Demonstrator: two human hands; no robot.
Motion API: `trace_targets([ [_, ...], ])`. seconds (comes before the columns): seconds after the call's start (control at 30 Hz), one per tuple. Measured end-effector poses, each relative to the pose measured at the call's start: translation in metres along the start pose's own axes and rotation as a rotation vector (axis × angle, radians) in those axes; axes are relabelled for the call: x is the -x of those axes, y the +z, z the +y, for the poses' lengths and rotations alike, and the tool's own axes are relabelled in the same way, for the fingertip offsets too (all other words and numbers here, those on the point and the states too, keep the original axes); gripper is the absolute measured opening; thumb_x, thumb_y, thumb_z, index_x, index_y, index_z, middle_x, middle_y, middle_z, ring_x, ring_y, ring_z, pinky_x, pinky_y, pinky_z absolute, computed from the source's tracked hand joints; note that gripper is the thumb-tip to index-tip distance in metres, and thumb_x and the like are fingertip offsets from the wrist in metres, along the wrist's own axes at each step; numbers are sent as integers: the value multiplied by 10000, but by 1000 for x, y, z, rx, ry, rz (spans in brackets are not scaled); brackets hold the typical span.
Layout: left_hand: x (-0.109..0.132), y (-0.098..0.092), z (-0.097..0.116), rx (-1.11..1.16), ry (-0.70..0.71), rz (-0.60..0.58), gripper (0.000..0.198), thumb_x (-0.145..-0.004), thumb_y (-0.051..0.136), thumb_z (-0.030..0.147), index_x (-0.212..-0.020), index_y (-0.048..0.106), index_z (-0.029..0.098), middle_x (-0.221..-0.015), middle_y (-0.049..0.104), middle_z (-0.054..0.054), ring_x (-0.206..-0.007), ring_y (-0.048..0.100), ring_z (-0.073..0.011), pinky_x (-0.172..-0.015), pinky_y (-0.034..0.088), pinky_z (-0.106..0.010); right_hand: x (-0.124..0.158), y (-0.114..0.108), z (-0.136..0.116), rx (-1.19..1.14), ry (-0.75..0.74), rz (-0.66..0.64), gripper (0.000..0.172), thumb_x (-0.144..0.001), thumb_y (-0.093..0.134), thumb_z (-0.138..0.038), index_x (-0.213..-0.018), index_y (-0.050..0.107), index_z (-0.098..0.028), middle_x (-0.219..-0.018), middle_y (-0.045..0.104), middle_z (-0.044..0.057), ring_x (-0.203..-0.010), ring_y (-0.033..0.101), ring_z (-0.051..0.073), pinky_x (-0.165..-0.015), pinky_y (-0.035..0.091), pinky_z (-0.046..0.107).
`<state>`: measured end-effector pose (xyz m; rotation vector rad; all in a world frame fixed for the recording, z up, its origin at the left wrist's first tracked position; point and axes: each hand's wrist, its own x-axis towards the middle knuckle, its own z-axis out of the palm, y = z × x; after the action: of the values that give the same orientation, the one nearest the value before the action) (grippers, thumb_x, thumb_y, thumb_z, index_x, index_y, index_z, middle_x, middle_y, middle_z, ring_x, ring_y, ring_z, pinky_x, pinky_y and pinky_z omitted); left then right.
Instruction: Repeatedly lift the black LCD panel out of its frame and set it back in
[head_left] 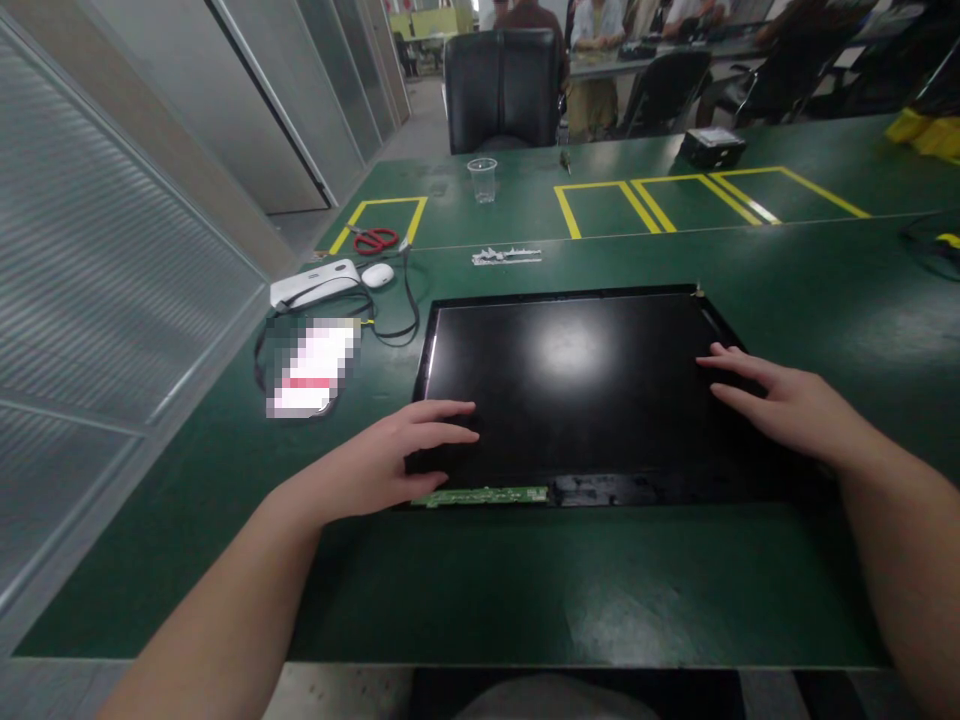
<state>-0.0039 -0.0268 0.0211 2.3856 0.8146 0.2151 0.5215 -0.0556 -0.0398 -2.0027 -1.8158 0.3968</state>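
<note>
A black flat display panel [555, 400] lies face up in front of me on the green table [570, 590]. Along its near edge, toward the left, runs a narrow green circuit board [487, 495]. My left hand [405, 445] is at the panel's left side, fingers spread, the thumb close to the circuit board's left end. Over the right side of the panel is my right hand [772, 400], its fingers apart. Neither hand holds anything; whether the fingertips touch the panel I cannot tell.
Left of the panel lie a blurred-out phone-like object [315, 368], a white device with a black strap [315, 284], a white rounded case [377, 275] and red-handled scissors [375, 240]. Beyond are a clear plastic cup [484, 182], a black box [712, 148] and a black chair [504, 92]. People sit farther back.
</note>
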Motion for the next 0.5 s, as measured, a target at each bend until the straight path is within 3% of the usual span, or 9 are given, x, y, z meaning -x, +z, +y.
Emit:
trace_targets([
  [0.27,-1,0,-1,9,26,-5,448,-977,664,166,-1403,694,298,-1614,560,-79,-1445,570,-274,-1194,486,-444,0,-2,-2,-6,39,2,568,-834,598,-582,-1329,755,-351,-1530,643,5,-1501,499,301,-1269,365,505],
  [0.5,-2,0,0,-2,52,-14,410,-994,634,167,-1385,700,272,-1604,569,-104,-1462,551,-285,-1207,473,-475,-1,-3,3,31,-22,-35,606,-847,590,-596,-1362,746,-317,-1559,618,40,-1516,477,305,-1282,338,508],
])
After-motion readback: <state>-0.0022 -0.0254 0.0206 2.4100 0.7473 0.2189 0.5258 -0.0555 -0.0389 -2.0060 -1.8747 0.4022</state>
